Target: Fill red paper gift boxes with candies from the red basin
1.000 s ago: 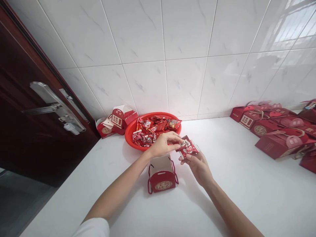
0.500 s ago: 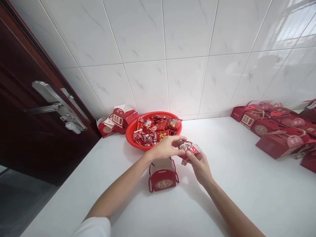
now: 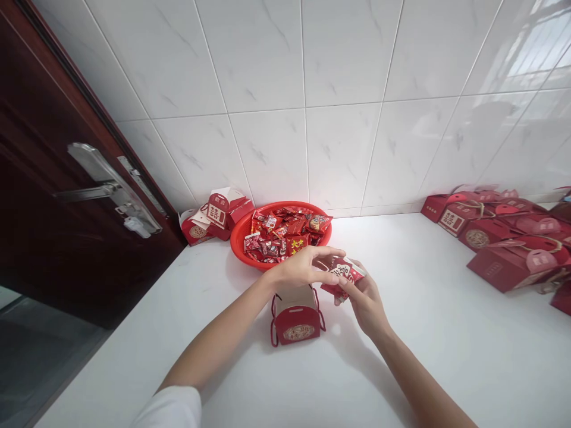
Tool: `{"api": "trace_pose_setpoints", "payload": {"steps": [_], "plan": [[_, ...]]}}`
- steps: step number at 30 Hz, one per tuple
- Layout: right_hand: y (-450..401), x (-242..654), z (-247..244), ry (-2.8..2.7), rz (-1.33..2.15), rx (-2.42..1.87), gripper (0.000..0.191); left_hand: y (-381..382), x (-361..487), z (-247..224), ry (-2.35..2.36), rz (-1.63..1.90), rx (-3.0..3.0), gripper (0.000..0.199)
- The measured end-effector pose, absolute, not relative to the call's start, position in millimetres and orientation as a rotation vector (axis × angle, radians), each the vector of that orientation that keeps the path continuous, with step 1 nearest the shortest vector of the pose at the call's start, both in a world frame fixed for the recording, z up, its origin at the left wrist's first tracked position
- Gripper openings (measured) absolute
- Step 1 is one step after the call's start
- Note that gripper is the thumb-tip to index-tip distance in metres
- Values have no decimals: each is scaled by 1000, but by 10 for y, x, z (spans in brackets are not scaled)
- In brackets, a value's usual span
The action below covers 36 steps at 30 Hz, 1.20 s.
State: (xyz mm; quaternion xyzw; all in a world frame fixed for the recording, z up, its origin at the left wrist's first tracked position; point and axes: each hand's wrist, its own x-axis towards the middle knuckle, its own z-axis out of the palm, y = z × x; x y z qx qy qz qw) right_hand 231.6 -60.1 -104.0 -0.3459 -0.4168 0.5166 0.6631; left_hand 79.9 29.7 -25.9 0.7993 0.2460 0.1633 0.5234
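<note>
Several red and white candy packets (image 3: 343,272) are gripped between both hands, above and to the right of an open red gift box (image 3: 297,324) with cord handles. My left hand (image 3: 306,266) pinches their left side with thumb and fingers. My right hand (image 3: 366,300) is wrapped round their right side, its thumb on top. Behind my left hand, a red plastic basket (image 3: 238,249) holds many red snack packets (image 3: 279,232). The inside of the gift box is partly hidden by my left hand.
Open red boxes (image 3: 218,214) stand by the wall at the back left. Many closed red boxes (image 3: 504,261) crowd the right side of the white table (image 3: 267,392). A dark door (image 3: 57,238) with a metal handle is at the left.
The view has shifted slightly. The packets between my hands have turned a little, showing more of a white and red wrapper. Both hands still hold them.
</note>
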Motion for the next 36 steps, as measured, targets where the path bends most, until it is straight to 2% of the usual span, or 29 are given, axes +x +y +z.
{"api": "trace_pose_setpoints", "payload": {"steps": [6,10,16,24,29,33,36], "plan": [[-614,2305,-1053,-949,1154,-815,46,248,905,-234,565,429,1889,34],[-603,2288,-1062,-959,1125,-810,51,240,941,-242,617,523,1884,24],[-599,2289,-1036,-960,1113,-829,42,249,931,-263,671,558,1918,24],[-612,2293,-1031,-984,1146,-825,43,261,923,-277,570,524,1855,26],[-618,2293,-1032,-972,1176,-843,39,302,888,-304,576,493,1903,38],[-633,2297,-1010,-899,1225,-865,37,583,608,-253,684,635,1973,44],[-640,2304,-982,-829,1256,-882,38,926,207,-174,944,790,2011,39]]}}
